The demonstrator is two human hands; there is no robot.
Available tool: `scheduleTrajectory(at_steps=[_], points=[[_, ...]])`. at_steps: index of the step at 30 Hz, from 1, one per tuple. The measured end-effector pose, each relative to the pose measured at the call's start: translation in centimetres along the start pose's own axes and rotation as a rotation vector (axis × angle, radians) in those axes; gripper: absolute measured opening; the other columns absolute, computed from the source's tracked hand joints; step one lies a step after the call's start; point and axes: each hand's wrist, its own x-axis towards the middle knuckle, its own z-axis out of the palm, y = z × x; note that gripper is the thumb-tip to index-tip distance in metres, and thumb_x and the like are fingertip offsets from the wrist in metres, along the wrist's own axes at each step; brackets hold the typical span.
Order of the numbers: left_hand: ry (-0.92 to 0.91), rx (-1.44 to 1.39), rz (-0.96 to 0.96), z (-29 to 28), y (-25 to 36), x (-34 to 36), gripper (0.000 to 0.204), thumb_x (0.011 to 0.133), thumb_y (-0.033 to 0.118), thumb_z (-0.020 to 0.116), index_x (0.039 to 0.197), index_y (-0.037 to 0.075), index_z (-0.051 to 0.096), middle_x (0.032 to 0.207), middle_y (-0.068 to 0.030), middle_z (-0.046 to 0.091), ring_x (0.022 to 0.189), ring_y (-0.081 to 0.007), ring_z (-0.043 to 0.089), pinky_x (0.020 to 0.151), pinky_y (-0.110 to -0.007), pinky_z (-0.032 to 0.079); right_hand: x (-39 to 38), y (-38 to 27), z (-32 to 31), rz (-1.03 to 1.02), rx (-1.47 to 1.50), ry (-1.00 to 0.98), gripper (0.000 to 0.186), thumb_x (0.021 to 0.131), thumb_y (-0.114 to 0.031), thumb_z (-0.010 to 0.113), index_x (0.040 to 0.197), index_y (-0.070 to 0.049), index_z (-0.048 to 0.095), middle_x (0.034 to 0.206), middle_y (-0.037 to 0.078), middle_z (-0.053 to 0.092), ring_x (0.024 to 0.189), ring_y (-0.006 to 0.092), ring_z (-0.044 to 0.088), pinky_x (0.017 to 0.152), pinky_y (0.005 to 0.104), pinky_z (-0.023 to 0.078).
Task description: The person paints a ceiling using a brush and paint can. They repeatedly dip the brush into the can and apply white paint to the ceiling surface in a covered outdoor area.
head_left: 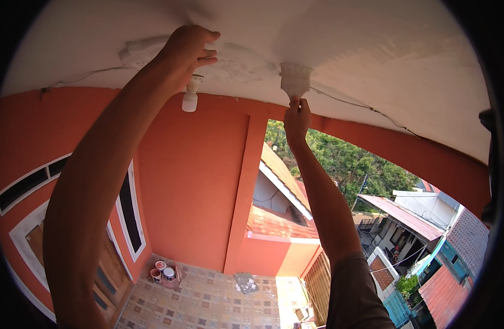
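My right hand [297, 118] is raised to the ceiling, its fingers closed round the handle of a wide, whitish putty knife [295, 82]. The knife's broad edge lies at or very near the ceiling [367, 66]. My left hand [190, 50] reaches up close beneath the ceiling, fingers apart, and I make out nothing held in it. Just below that hand hangs a white light bulb [190, 101] in its holder; whether the hand touches the holder I cannot tell. Grey-white smears [241, 60] mark the ceiling between my hands.
A thin cable [367, 105] runs along the ceiling. Orange walls [191, 175] stand ahead, with a wooden door [112, 274] at lower left. Far below, several paint tubs [168, 272] and a stained sheet [245, 283] lie on the tiled floor [202, 304]. Roofs and trees show beyond the opening.
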Motion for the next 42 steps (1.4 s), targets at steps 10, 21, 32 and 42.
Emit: scheduleTrajectory(at_steps=[10, 21, 32, 42], points=[[0.013, 0.041, -0.045, 0.1, 0.4, -0.7, 0.07, 0.097, 0.023, 0.056, 0.145, -0.015, 0.022, 0.153, -0.0241, 0.031, 0.132, -0.0388, 0.049, 0.116, -0.044, 0.036, 1.0, 0.7, 1.4, 0.349, 0.092, -0.021, 0.035, 0.101, -0.032, 0.05, 0.079, -0.005, 0.048, 0.057, 0.004, 0.047, 0.041, 0.0113, 0.043, 0.036, 0.0299, 0.032], [-0.011, -0.013, -0.005, -0.3, 0.1, -0.5, 0.069, 0.097, 0.022, 0.055, 0.144, -0.017, 0.022, 0.152, -0.0249, 0.031, 0.131, -0.0384, 0.049, 0.116, -0.043, 0.038, 1.9, -4.7, -3.7, 0.628, 0.411, -0.121, 0.031, 0.1, -0.028, 0.054, 0.082, -0.003, 0.05, 0.066, 0.003, 0.048, 0.047, 0.0076, 0.037, 0.039, 0.0247, 0.027], [-0.021, -0.046, -0.014, -0.3, 0.0, -0.2, 0.072, 0.097, 0.023, 0.057, 0.143, -0.019, 0.019, 0.155, -0.0245, 0.027, 0.134, -0.0398, 0.046, 0.119, -0.045, 0.032, 3.4, -4.0, -8.7, 0.524, 0.342, 0.077, 0.027, 0.099, -0.024, 0.053, 0.083, -0.002, 0.051, 0.067, 0.004, 0.049, 0.046, 0.0098, 0.04, 0.038, 0.0258, 0.028], [-0.003, -0.047, -0.002, 0.1, 0.3, -0.3, 0.069, 0.098, 0.021, 0.055, 0.142, -0.019, 0.019, 0.152, -0.0263, 0.03, 0.133, -0.04, 0.047, 0.116, -0.044, 0.037, 2.1, -5.9, -2.4, 0.501, 0.249, -0.093, 0.032, 0.102, -0.022, 0.048, 0.076, -0.002, 0.044, 0.06, 0.007, 0.047, 0.043, 0.0161, 0.043, 0.038, 0.0332, 0.032]])
